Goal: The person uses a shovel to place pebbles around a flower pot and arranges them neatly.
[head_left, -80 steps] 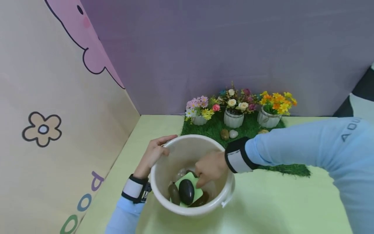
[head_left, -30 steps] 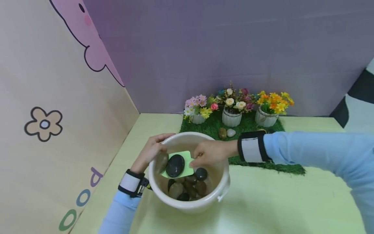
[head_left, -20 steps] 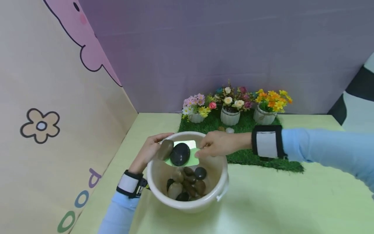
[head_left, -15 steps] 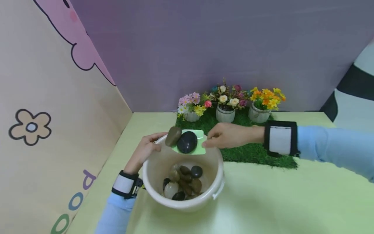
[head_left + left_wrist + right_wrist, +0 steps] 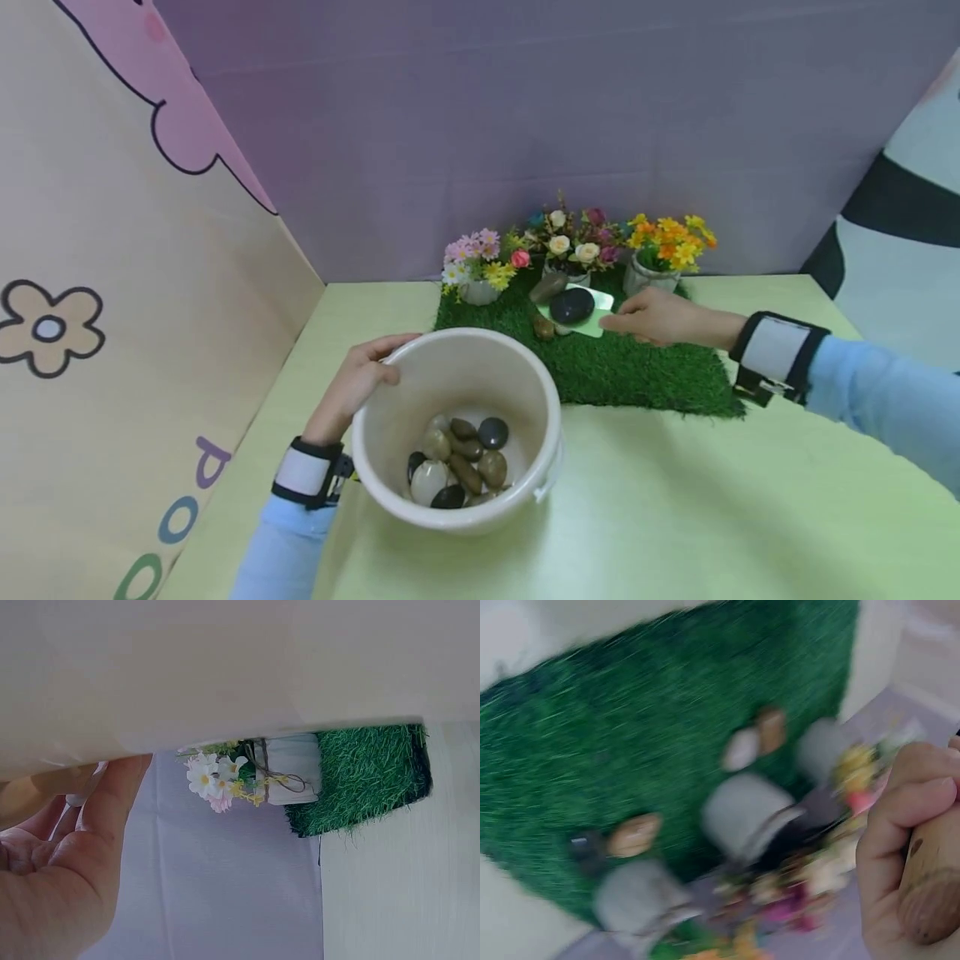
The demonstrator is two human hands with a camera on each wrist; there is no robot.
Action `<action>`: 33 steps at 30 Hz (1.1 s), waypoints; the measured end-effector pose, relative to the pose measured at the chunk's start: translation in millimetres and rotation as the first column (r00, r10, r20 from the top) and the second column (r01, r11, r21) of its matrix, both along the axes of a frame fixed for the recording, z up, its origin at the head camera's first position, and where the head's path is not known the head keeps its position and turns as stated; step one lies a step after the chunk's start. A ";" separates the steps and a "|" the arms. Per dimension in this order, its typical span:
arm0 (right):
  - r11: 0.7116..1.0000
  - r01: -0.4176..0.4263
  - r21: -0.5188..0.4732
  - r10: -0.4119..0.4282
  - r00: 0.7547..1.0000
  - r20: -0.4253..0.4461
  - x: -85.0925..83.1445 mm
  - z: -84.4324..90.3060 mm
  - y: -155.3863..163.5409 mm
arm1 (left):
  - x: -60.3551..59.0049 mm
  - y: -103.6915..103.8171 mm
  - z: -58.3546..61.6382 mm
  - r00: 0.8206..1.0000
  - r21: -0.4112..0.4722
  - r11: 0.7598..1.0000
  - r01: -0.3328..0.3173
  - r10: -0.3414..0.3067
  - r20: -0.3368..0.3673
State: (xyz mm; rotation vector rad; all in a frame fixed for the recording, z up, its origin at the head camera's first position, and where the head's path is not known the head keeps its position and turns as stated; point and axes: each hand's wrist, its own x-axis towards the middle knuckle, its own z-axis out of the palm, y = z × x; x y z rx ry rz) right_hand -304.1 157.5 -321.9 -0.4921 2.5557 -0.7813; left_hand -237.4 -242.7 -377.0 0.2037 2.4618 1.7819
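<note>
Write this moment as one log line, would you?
left hand: grips bucket at rim | right hand: holds scoop | on scoop: black stone, brown stone | scoop: over mat | in bucket: more stones

Low in the centre of my head view, the bucket (image 5: 456,358) looked like smooth plastic with a soft sheen, its pebbles (image 5: 467,472) polished. The table (image 5: 645,508) was smooth, faintly reflective. Mid-frame I saw rough, bristly artificial grass (image 5: 637,375), a glossy black stone (image 5: 572,306) and a shiny green blade (image 5: 590,327). My right wrist view showed a smooth wooden handle (image 5: 932,900); across the top, the purple backdrop (image 5: 420,125) resembled matt, creased cloth.
</note>
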 end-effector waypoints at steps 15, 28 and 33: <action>0.998 0.069 0.011 -0.070 0.989 0.128 -62.0 -113.2 61.9 | 3.5 -3.9 -0.2 1.000 -0.021 1.000 0.007 -0.007 0.013; 0.987 0.118 0.107 -0.142 0.953 0.266 -69.2 -114.1 65.3 | 6.7 -3.1 -5.4 1.000 0.018 1.000 0.012 -0.012 0.022; 0.981 0.115 0.156 -0.159 0.937 0.311 -73.5 -93.4 62.6 | 2.4 -0.6 -1.8 1.000 0.019 1.000 0.005 -0.005 0.014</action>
